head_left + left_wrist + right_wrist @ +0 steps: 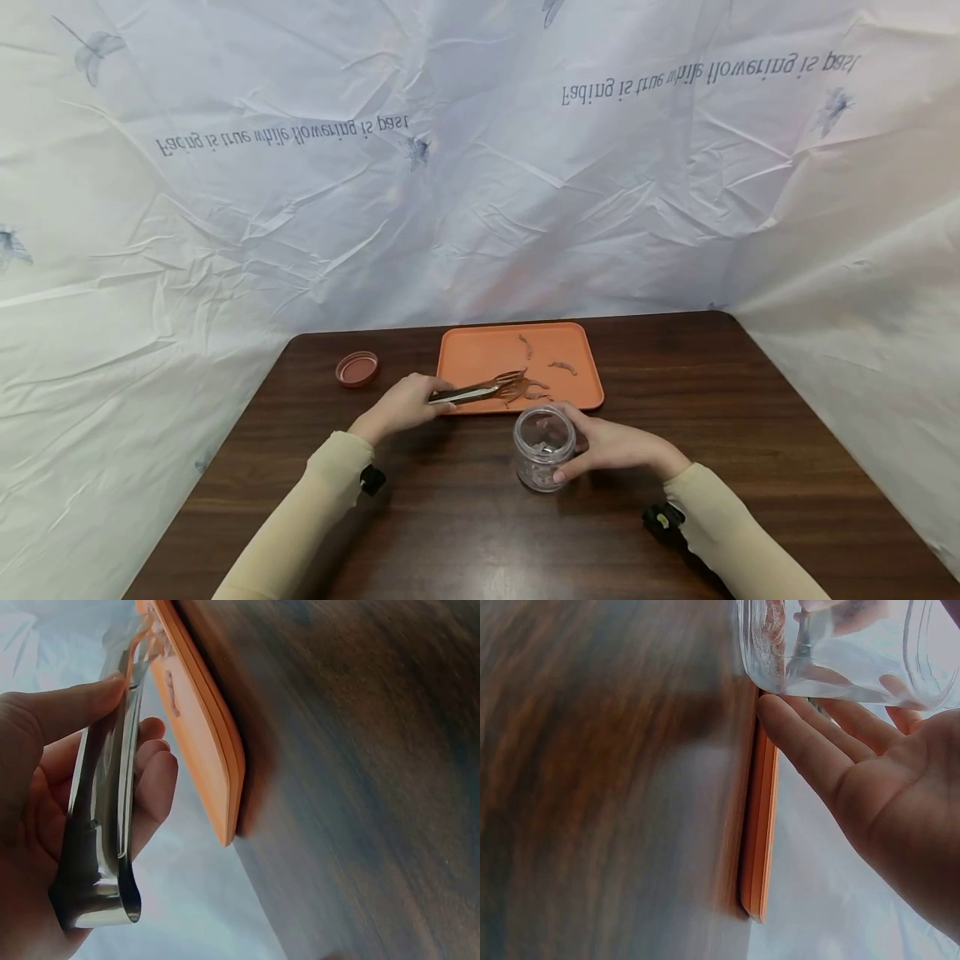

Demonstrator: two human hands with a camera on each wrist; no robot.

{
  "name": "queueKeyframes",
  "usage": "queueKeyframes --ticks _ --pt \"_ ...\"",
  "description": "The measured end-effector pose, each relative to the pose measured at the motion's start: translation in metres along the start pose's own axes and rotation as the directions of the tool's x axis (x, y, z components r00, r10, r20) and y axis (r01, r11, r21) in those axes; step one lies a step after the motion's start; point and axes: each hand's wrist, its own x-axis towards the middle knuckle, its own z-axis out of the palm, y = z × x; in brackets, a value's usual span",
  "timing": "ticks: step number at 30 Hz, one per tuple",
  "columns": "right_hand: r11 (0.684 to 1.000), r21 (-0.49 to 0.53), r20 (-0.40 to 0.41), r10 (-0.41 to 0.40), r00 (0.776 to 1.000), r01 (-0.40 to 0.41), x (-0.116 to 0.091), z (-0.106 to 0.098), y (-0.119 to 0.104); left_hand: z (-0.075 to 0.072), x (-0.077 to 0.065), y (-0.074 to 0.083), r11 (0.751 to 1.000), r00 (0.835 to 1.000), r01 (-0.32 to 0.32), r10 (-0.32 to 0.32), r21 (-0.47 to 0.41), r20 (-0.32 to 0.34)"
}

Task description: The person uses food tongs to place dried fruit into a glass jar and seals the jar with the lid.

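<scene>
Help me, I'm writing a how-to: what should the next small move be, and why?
Probably squeeze the tongs onto one of the brown pieces: the left hand holds the tongs with their tips over the tray, right by some pieces, and the right hand holds the open jar close to the tray.

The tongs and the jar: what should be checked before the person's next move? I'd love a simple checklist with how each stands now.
1. Tongs held by the left hand: ok.
2. Jar held by the right hand: ok.
3. Jar's mouth uncovered: ok, the reddish lid lies apart on the table.
4. Tongs' tips over the jar, if something is to drop in: not ok, they're at the tray.
5. A piece firmly gripped in the tips: cannot tell.
</scene>
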Motion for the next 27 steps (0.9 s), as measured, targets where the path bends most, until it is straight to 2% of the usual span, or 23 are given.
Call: queueKeyframes --ticks 8,12,16,19,23,27 --pt "1.000 0.001 0.001 0.000 1.000 0.000 0.001 0.000 0.001 0.005 0.000 -0.003 1.000 1.000 0.010 -0.010 -0.006 0.006" --pt "1.000 0.011 0.002 0.005 1.000 -0.005 0.000 0.000 0.001 0.009 0.001 -0.006 1.000 1.000 0.004 -0.004 0.009 -0.021" --pt "1.000 0.026 0.016 -0.001 1.000 0.001 -0.003 0.000 0.001 0.015 -0.001 -0.002 0.999 0.998 0.003 -0.001 0.038 -0.056" --pt "0.999 0.037 0.024 -0.007 1.000 0.006 -0.005 0.000 0.002 0.017 -0.004 0.002 0.999 0.996 0.025 -0.021 0.048 -0.083" --pt "0.999 0.048 0.037 -0.008 0.999 0.006 -0.008 0.000 0.002 0.017 -0.008 0.008 0.998 0.991 0.061 -0.060 0.011 -0.123" --pt "0.999 0.046 0.042 -0.007 0.999 0.005 -0.011 -0.001 0.002 0.012 -0.011 0.014 0.996 0.982 0.062 -0.073 -0.069 -0.176"
